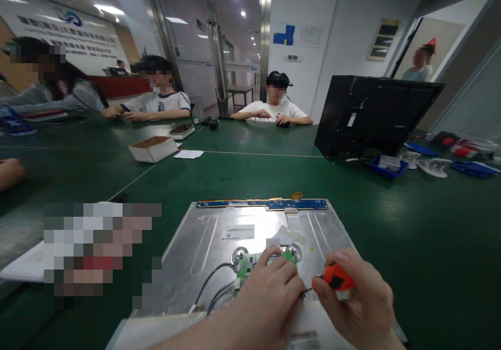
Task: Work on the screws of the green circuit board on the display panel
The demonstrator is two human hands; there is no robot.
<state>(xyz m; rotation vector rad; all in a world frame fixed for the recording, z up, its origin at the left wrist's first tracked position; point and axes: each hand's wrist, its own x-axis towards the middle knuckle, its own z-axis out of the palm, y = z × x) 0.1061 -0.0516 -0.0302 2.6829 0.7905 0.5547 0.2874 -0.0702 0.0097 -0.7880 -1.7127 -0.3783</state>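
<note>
A flat metal display panel (178,266) lies on the table in front of me, a narrow blue circuit strip (242,204) along its far edge. My left hand (270,292) rests over a green circuit board (245,263) on the panel, fingers bent and holding it down; much of the board is hidden beneath them. In my right hand (364,298) is an orange and black screwdriver (337,277), gripped between thumb and fingers. Its shaft points left, close to the board's near right corner, where the tip is hard to make out. Black cables (211,277) run from the board's left side.
Beyond the panel stand a white open box (152,149) and a large black monitor housing (376,115). A blue tray (389,166) sits beside the housing. White paper (25,261) lies at left. Several people sit around the green table (235,175).
</note>
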